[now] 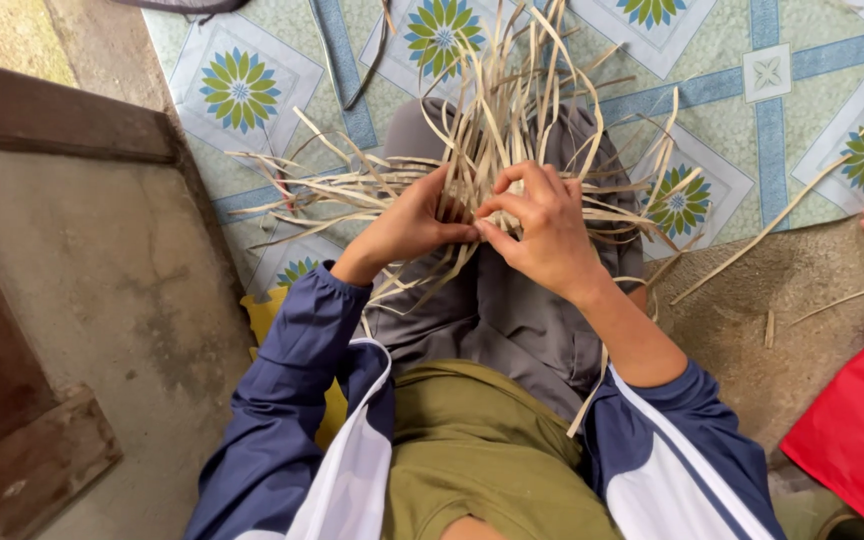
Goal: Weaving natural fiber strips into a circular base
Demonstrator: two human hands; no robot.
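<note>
Head view: my left hand (407, 228) and right hand (542, 232) both pinch the bundle of pale flat dried reed strips (497, 140), held over my lap above the green-and-blue flower-patterned floor mat (812, 90); a red cloth (857, 430) lies at right

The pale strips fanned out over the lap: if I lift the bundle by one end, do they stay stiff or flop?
The pale strips would probably bend: several already curve and droop past the knees. They look thin and flat, so likely light. The loose ends splay apart beyond the left hand and right hand, so they may slide and scatter.
</note>
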